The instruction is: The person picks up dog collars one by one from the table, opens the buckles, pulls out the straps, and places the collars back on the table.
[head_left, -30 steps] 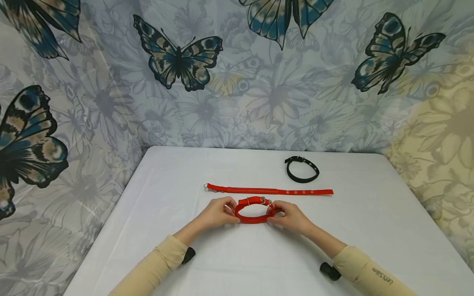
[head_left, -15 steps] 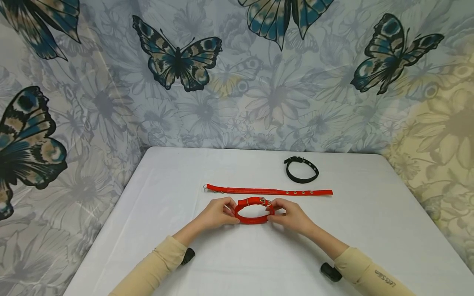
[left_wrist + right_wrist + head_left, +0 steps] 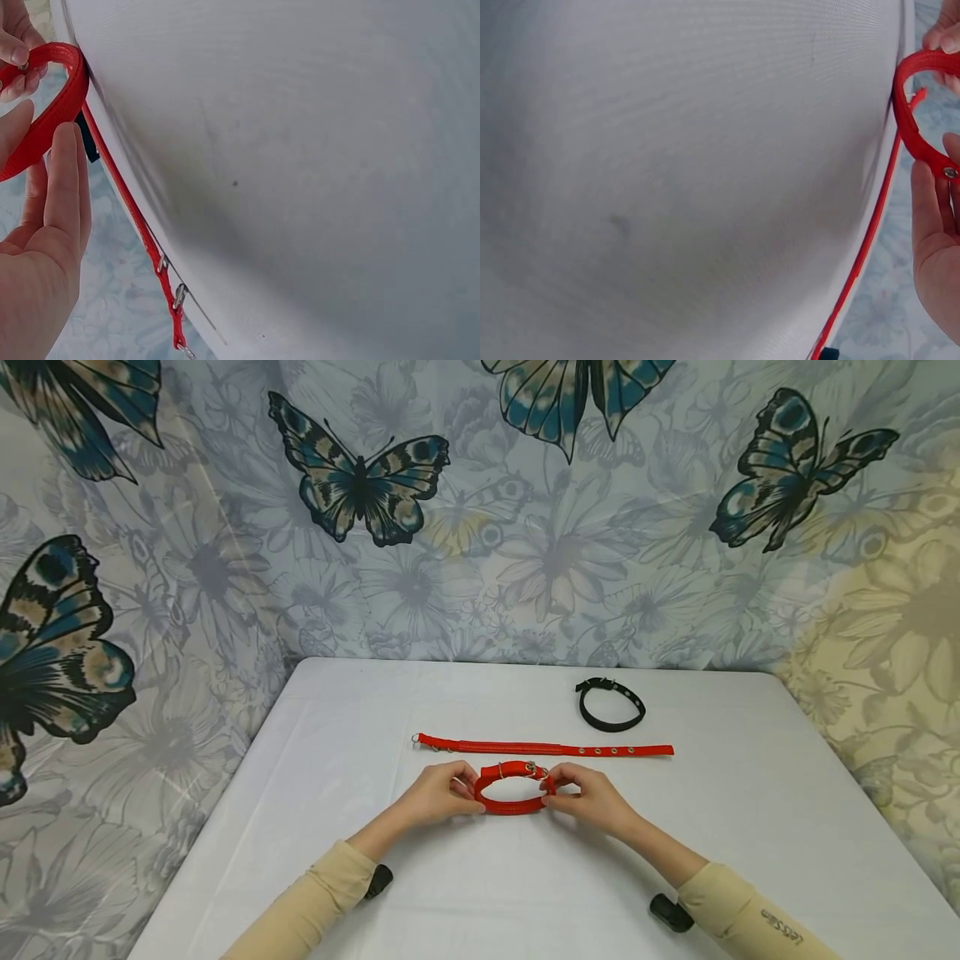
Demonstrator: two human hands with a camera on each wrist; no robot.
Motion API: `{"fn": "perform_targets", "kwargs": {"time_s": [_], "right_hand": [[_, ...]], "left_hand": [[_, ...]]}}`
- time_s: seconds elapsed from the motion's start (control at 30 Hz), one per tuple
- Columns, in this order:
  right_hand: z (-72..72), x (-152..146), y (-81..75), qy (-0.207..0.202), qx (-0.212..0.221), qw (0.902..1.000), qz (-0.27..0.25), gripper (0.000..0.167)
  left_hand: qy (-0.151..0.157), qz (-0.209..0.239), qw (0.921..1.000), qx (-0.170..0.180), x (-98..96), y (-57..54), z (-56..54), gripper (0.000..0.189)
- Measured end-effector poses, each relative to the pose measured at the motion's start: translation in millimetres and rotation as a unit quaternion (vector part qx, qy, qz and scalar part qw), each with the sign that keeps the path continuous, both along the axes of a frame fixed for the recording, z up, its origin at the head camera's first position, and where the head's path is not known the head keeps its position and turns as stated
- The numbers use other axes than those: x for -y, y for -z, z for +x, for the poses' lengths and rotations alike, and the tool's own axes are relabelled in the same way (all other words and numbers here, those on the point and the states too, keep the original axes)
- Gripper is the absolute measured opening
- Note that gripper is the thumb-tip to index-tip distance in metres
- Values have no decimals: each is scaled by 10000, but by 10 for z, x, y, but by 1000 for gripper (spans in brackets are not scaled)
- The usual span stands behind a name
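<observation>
A red collar (image 3: 512, 808), buckled into a loop, stands on the white table between both hands. Its metal buckle and ring are at the far side. The left hand (image 3: 438, 795) pinches the loop's left side between thumb and fingers. On the opposite side, the right hand (image 3: 591, 799) holds the loop near the buckle. In the left wrist view, the red band (image 3: 61, 105) curves between the left thumb and fingers. A metal eyelet on the collar (image 3: 905, 120) shows near the right fingertips in the right wrist view.
Just behind the loop, a second red collar (image 3: 517, 747) lies stretched out flat, its row of eyelets toward the right. A black collar (image 3: 611, 727), fastened in a loop, lies farther back on the right. Patterned cloth (image 3: 562, 560) hangs behind the table (image 3: 360, 693).
</observation>
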State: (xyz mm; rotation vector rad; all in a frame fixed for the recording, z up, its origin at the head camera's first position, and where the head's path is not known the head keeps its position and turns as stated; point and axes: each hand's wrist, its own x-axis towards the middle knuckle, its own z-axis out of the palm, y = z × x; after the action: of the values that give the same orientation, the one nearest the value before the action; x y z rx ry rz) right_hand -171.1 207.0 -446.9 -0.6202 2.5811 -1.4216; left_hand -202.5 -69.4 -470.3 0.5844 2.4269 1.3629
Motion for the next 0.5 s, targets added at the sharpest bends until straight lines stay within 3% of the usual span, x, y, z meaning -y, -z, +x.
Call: {"fn": "perform_targets", "kwargs": {"time_s": [0.23, 0.43, 0.5], "right_hand": [[-117, -96, 276, 69, 27, 10000, 18, 13], [18, 17, -59, 42, 103, 9999, 114, 12], [36, 31, -100, 48, 110, 9999, 124, 11]], "left_hand": [[27, 163, 9999, 0, 25, -13, -18, 29], [-13, 258, 9996, -74, 14, -27, -32, 27], [1, 295, 9995, -122, 16, -22, -31, 26]]}}
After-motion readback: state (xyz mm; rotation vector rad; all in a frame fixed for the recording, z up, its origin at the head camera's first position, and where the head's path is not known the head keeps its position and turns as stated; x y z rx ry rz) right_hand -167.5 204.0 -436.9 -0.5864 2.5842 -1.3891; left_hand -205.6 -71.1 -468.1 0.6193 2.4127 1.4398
